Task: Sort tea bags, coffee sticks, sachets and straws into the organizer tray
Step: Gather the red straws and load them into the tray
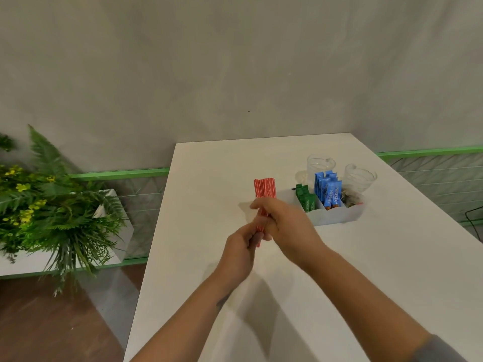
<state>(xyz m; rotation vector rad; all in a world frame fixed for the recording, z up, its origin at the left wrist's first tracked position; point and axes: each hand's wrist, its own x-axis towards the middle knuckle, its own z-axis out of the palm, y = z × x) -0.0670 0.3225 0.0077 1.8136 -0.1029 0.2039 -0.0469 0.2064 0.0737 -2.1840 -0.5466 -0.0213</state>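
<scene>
Both hands meet over the middle of the white table [209, 178], wrapped around one bundle of red-and-white striped straws [264, 188]. The right hand [283, 222] grasps the bundle around its middle with curled fingers, while the left hand [239, 250], at about 7 o'clock from the right, grips the lower end, where the straw tips poke out beside its fingers. The bundle stands nearly upright, its free upper end fanning slightly toward 12 o'clock above the right hand. At roughly 2 o'clock from the hands sits the white organizer tray [337, 216], resting on the table and close to the right hand. Green sachets [307, 201] stand in one of its compartments, blue coffee sticks [328, 190] in the next toward 3 o'clock, and tea bags [351, 198] in the rightmost one. Two clear glass cups [320, 163] stand just behind the tray, toward 12 and 1 o'clock from it. Far off at 9 o'clock, beyond the table edge, a planter of ferns with yellow flowers [39, 205] sits by the wall.
</scene>
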